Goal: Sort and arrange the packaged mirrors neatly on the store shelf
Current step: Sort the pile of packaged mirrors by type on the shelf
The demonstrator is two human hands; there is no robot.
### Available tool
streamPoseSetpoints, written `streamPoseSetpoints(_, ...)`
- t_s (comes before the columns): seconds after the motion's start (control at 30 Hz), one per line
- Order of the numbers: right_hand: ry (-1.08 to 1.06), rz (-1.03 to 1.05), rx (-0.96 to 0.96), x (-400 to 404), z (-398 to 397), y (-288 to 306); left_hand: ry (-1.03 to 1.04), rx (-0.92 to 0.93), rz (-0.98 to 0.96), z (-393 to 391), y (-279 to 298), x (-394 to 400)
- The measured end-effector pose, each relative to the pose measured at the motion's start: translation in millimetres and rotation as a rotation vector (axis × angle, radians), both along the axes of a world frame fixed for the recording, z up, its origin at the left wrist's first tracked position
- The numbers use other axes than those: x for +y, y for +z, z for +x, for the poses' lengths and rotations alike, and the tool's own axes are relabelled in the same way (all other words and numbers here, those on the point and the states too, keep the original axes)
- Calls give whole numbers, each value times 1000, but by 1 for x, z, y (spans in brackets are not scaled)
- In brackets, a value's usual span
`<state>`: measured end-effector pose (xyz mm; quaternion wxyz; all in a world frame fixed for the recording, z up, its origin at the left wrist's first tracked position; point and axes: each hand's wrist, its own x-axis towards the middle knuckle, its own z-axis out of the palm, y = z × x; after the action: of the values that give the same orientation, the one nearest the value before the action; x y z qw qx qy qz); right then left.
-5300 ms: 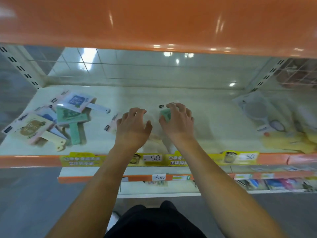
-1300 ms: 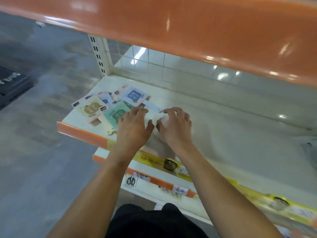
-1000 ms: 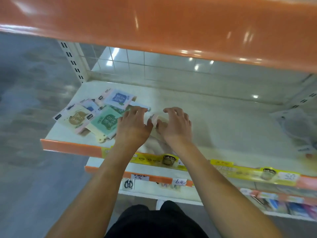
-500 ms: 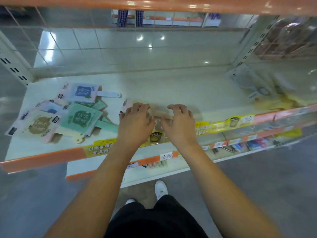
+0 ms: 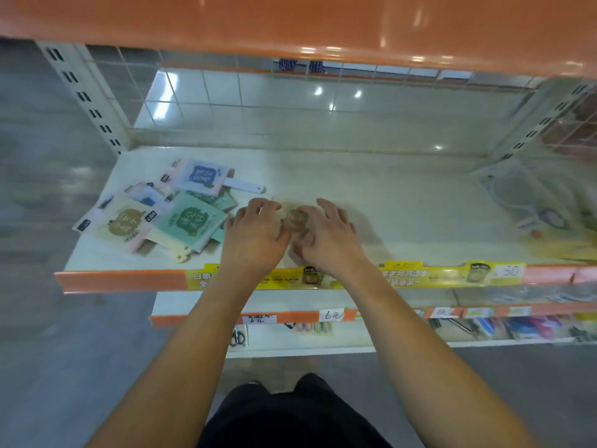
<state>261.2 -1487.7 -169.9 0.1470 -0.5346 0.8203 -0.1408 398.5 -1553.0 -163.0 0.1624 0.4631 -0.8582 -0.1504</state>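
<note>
Beige and blurry, a packaged mirror (image 5: 294, 219) is lying mid-shelf (image 5: 371, 185), mostly hidden under both hands: the left hand (image 5: 255, 236) and right hand (image 5: 328, 237) are curling their fingers round its edges. Flat, glossy mirror packs (image 5: 190, 219) (green, blue, tan) are overlapping just left. A tag (image 5: 333, 315) below is reading "6元".

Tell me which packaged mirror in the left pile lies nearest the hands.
The green-labelled mirror: it lies at the pile's right edge, beside the left hand. The beige and blue ones lie farther off.
</note>
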Motion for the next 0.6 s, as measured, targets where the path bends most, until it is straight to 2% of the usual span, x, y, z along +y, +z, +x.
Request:
streamPoseSetpoints(0.13,100,116,55,-6,-6,-2,59,6,-12,6,-1,2)
streamPoseSetpoints(0.4,90,-3,65,-4,-21,-5,131,14,-32,-4,4,15)
streamPoseSetpoints(0.6,32,-41,-41,-12,-19,8,217,11,-43,-1,9,26)
